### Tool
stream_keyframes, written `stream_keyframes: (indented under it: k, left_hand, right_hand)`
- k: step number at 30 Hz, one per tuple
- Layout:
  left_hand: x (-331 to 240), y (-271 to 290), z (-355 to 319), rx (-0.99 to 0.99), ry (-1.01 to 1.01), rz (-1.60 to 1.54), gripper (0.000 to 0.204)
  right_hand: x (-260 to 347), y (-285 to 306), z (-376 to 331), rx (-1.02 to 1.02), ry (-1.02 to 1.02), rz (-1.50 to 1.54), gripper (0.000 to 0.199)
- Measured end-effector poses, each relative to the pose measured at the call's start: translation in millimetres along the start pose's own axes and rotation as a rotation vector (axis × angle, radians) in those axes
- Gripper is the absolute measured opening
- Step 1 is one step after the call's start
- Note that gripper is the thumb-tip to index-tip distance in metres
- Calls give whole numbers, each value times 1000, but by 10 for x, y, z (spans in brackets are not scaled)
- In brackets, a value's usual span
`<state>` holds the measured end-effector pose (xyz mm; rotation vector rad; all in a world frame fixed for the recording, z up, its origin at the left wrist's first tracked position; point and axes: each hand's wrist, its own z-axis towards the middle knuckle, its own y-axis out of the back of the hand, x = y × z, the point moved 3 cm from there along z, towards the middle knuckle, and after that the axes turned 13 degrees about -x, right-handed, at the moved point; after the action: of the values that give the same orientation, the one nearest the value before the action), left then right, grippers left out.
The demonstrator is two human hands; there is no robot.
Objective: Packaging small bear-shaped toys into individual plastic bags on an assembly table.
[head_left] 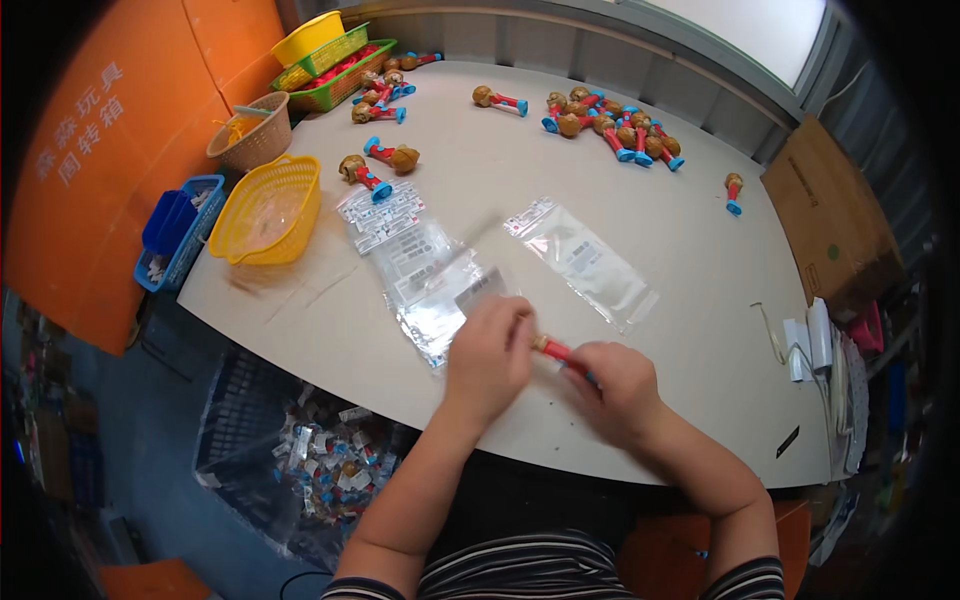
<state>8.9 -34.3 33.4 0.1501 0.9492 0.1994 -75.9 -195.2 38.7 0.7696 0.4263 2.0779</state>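
Note:
Over the near middle of the table, a small toy figure (551, 348) with a red tube-shaped body lies between my two hands. My left hand (488, 355) is closed around its brown head end, which the fingers mostly hide. My right hand (618, 385), slightly blurred, grips the other end, where a bit of blue shows. Just beyond my left hand lies an overlapping pile of clear plastic bags (420, 262) with printed tops. A single clear bag (585, 262) lies flat beyond my right hand.
More toy figures form a heap (625, 125) at the far right; others lie at the far left. Yellow basket (308, 215), tan basket (275, 135) and blue tray (210, 225) stand left. A cardboard box (830, 215) borders the right. Below, a blue crate (235, 415) holds packed pieces.

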Motion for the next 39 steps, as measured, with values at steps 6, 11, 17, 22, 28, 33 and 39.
stream_keyframes:
  k: [6,11,17,22,28,33,39]
  left_hand:
    - [-100,-37,-5,114,-205,-15,8]
    - [-59,12,-48,45,-118,22,8]
    - [-66,26,-150,-19,-103,66,10]
    - [-235,-11,-298,53,-181,54,14]
    - [-222,67,-251,70,-168,76,15]
    - [-177,35,-311,128,-151,73,14]
    - [-118,45,-442,206,-128,93,14]
  right_hand:
    - [53,-40,28,18,87,-86,34]
    - [113,-60,51,116,-480,1,23]
    - [117,-31,18,176,-193,127,39]
    - [-104,-60,-64,146,-343,250,33]
    - [-264,-117,153,116,-241,246,53]
    - [-162,-285,168,151,-270,270,54]
    - [-75,-404,148,263,-507,388,50]
